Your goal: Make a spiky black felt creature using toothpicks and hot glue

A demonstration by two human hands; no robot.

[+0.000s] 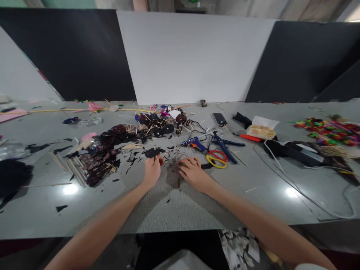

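Note:
My left hand [153, 168] is closed, pinching a flat black piece [154, 152] with thin wooden sticks on it, just above the table. To the right, my right hand [192, 170] rests low over the table with its fingers stretched out and slightly apart. By those fingertips lies a pale ring [183, 156], partly covered by the hand; I cannot tell what it is. Scissors with red and yellow handles [216, 160] lie beside the right hand. A blue glue gun [195, 144] and blue-handled pliers [225, 147] are just beyond. Black scraps [132, 158] surround the left hand.
A pile of dark crumpled material [104, 157] and black pieces with sticks [157, 127] spread across the left and middle. Further right are a phone [219, 119], a red-handled knife [249, 138], a white cable [284, 170] and colourful bits [329, 131]. Upright panels [194, 56] stand behind.

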